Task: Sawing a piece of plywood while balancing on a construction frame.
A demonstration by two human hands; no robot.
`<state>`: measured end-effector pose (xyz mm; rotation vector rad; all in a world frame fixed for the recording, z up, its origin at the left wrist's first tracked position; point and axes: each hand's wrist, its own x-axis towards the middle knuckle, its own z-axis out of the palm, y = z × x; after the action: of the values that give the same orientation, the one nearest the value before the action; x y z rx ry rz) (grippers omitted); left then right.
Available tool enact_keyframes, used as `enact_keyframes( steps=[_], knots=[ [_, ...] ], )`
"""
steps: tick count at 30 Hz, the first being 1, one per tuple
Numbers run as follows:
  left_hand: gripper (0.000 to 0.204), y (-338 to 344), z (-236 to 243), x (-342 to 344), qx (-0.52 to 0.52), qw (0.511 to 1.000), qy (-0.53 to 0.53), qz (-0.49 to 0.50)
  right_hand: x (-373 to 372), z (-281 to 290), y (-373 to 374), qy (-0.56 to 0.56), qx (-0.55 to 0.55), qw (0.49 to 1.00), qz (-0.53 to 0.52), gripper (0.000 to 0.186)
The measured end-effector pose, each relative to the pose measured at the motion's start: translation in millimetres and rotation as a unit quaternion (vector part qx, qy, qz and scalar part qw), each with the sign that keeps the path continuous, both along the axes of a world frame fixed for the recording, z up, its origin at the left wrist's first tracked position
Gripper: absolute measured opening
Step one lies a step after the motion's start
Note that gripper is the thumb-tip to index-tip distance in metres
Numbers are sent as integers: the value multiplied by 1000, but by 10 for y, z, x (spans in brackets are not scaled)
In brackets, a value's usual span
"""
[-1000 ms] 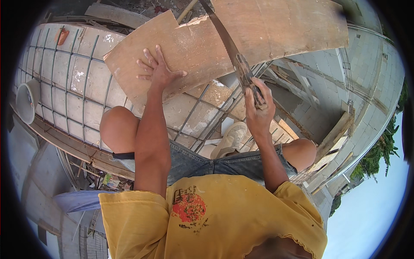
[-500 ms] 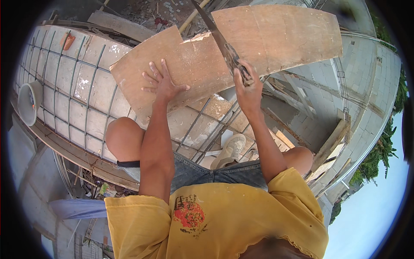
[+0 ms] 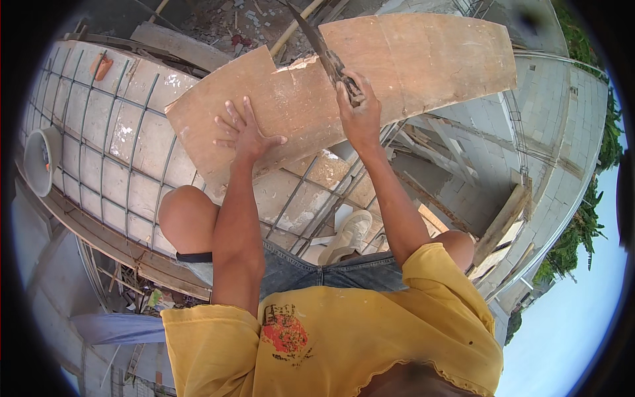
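Observation:
A wide plywood board (image 3: 423, 63) with a curved far edge and a notch cut into it lies across the rebar before me. My left hand (image 3: 248, 135) presses flat on its left part, fingers spread. In my right hand (image 3: 360, 109) is the dark handle of a handsaw (image 3: 314, 38). Its blade points away from me and sits at the right side of the notch, with the tip beyond the board's far edge. Fingers wrap round the handle, which partly hides behind them.
A rebar grid (image 3: 99, 145) covers pale panels on the left. A round bucket (image 3: 42, 161) stands at the far left, and an orange brick fragment (image 3: 102, 66) lies beyond it. Grey block walls (image 3: 562, 126) rise on the right, beside an opening with timber (image 3: 506, 221). Rubble (image 3: 245, 26) lies below.
My right hand has pushed the saw forward and slightly left, so its handle now lies farther over the board. My left hand stays flat in place on the board.

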<state>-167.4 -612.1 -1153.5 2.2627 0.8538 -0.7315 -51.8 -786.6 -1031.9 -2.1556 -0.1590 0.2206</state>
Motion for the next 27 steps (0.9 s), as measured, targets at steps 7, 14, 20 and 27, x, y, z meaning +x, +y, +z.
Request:
enact_keyframes(
  steps=[7,14,20,27],
  knots=[
    [147,66,-28,25,-3,1000,24,-2,-1145,617,-826,25,-56,998,-22,28],
    [148,50,-49,-87,14,999,-34,0,-86,95,-67,-2,0,1000,18,29],
    [148,152,-118,99,15,999,-32,31,-700,224,-483,40,-4,998,-40,27],
    [147,134,-67,6,14,1000,-22,4,-703,397,-536,16,1,999,-36,28]
  ],
)
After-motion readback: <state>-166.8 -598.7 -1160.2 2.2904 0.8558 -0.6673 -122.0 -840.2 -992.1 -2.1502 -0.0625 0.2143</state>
